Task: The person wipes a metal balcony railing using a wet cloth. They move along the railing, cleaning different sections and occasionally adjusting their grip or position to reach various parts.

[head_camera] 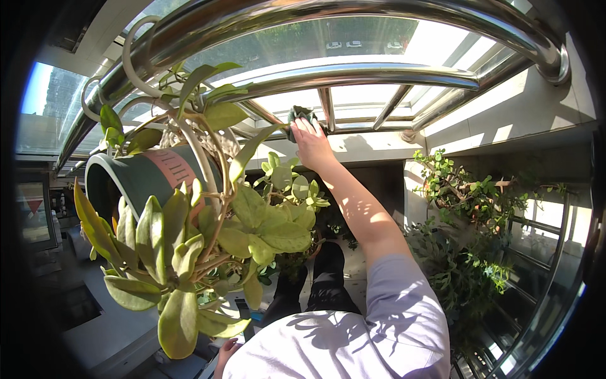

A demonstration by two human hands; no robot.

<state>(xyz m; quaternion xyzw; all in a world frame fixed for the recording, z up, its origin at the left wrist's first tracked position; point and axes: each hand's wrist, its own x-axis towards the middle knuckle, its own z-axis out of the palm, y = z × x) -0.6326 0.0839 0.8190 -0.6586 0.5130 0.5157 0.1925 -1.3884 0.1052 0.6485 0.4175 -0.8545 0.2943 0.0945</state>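
My right hand (311,142) reaches forward and presses a dark green cloth (303,116) against the lower part of the metal window railing (327,109), just above the pale sill (374,144). Its fingers lie spread over the cloth. At the bottom, left of my shirt, part of my left hand (228,349) hangs low; its fingers are mostly hidden and I cannot tell whether it holds anything. A hanging plant with thick green leaves (177,322) spreads over the left of the view.
A dark green pot with a pink band (142,173) hangs sideways by white hooks (130,57) from the thick top rail (227,23). Leafy succulents (473,194) stand on the right beside a dark metal rack (539,265). More leaves crowd near my forearm.
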